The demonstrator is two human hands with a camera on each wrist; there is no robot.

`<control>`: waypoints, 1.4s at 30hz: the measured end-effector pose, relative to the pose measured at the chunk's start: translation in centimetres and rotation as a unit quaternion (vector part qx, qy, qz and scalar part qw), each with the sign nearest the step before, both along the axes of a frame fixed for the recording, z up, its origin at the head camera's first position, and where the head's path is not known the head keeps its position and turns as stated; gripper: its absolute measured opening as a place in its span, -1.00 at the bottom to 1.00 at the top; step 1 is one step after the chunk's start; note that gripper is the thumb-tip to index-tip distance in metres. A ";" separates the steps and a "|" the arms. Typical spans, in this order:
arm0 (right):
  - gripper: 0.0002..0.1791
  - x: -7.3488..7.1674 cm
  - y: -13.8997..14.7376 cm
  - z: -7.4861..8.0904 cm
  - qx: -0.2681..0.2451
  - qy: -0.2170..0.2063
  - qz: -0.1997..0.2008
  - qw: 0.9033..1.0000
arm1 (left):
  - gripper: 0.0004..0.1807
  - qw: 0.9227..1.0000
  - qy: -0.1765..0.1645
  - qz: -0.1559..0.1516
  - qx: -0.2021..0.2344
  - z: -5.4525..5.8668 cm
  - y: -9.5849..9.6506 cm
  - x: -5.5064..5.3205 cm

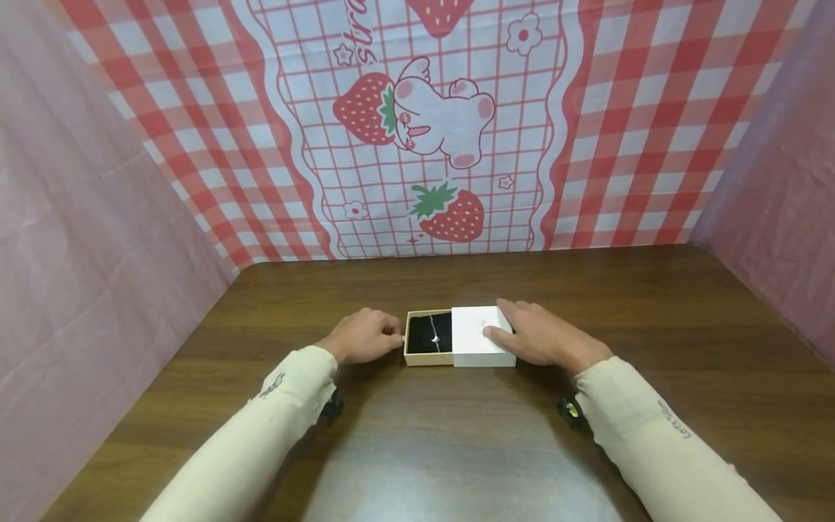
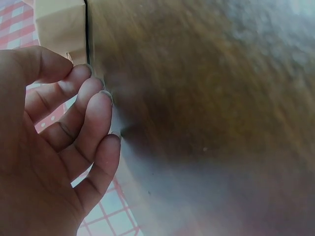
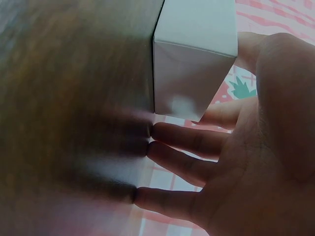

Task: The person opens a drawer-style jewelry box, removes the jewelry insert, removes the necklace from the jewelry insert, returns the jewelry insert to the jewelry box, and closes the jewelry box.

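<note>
A slide-out jewelry box lies in the middle of the table, partly pulled open. Its tan inner tray (image 1: pixel 429 359) juts out leftward from the white sleeve (image 1: pixel 471 341). On the tray's black lining rests a thin silver chain with a small pendant (image 1: pixel 435 338). At the tray's left end, my left hand (image 1: pixel 365 336) pinches a small pull tab (image 2: pixel 69 57) between thumb and index finger, its other fingers curled beside it. My right hand (image 1: pixel 538 335) grips the sleeve's right end, thumb on top and index finger along the far side. Its remaining fingertips touch the table.
The brown wooden table (image 1: pixel 417 449) ends at a red-and-white strawberry-print cloth (image 1: pixel 450 130) hung behind it. Pinkish curtains (image 1: pixel 85 217) hang on both sides. Dark wrist devices (image 1: pixel 331 407) sit below both cream sleeves.
</note>
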State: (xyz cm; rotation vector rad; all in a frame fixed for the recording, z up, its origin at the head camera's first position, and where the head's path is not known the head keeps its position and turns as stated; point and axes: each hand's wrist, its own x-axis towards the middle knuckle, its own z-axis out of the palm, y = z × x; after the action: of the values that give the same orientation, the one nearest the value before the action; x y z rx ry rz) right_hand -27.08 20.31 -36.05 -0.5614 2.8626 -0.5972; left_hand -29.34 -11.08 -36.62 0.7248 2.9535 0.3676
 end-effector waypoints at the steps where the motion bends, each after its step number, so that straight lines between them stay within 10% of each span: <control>1: -0.07 0.0 0.0 0.0 -0.001 0.000 -0.001 1.000 | -0.81 1.000 -0.001 0.001 -0.001 0.0 0.0 0.0; 42: -0.09 -0.1 0.1 -0.1 0.004 -0.002 0.003 1.000 | -0.73 1.000 0.018 -0.001 -0.021 -0.4 -0.1 0.4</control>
State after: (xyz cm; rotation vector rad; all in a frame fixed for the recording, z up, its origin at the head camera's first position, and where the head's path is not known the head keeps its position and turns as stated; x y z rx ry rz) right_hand -27.15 20.37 -36.12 -0.5661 2.8567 -0.5841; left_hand -28.98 -11.14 -36.98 0.7359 2.9842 0.2953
